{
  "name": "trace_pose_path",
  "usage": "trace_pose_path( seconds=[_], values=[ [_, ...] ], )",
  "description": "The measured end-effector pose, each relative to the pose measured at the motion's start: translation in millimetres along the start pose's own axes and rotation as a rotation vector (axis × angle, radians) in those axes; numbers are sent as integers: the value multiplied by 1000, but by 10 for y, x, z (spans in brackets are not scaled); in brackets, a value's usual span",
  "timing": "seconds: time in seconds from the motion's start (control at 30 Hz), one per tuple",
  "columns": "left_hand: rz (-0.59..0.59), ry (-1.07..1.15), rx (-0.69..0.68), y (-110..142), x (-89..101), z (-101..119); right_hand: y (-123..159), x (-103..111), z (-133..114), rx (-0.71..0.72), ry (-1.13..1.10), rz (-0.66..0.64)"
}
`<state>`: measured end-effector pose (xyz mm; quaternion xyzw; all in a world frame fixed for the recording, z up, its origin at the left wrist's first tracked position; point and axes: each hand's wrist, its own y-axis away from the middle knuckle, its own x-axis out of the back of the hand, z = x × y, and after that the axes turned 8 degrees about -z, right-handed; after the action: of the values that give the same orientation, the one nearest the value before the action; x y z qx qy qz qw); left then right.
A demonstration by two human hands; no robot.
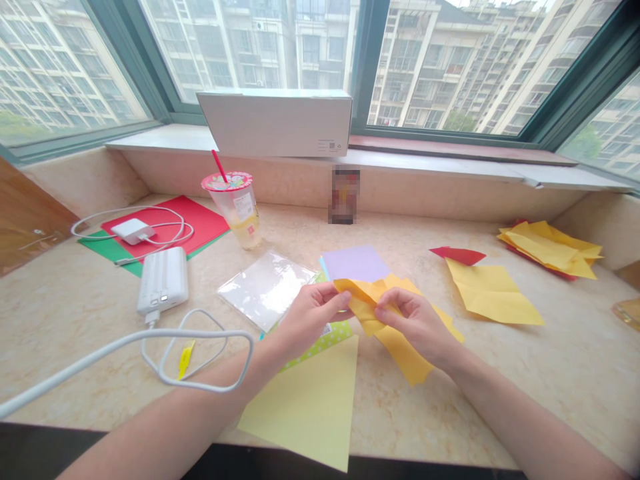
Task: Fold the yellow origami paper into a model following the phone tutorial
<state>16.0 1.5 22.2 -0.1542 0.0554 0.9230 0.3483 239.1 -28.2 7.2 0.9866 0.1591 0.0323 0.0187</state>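
A creased sheet of orange-yellow paper (370,291) is held up between both hands above the counter. My left hand (315,310) pinches its upper left corner between thumb and fingers. Further right, my right hand (413,320) grips the middle of the sheet, thumb on top, and a strip of it hangs below. Under the hands lie a green dotted packet (320,347), a purple paper stack (355,262) and a clear plastic sleeve (270,287). A pale yellow sheet (310,407) lies near the front edge, partly beneath my left forearm.
At left are a white power bank (163,280) with looping cables, a charger (133,231) on red and green paper, and a drink cup (237,210) with a straw. Yellow paper (493,293) and a folded pile (550,247) lie right. A white box (275,125) stands on the sill.
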Motion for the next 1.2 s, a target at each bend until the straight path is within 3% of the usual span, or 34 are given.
trace_pose_path(
  seconds=[0.23, 0.47, 0.77, 0.97, 1.2],
  values=[
    [166, 59, 46, -6, -71, -9, -7, -35, -3, -23, 110, 19],
    [248, 82, 67, -17, -76, -15, -6, -88, 13, -31, 159, 88],
    [178, -2, 38, 3, -23, -25, -6, -10, 26, 13, 125, 76],
    [209, -142, 18, 9, 16, -2, -28, 58, 16, 22, 112, 46],
    [32, -294, 5, 77, 78, 39, -75, 178, 2, 44, 116, 14]
  ],
)
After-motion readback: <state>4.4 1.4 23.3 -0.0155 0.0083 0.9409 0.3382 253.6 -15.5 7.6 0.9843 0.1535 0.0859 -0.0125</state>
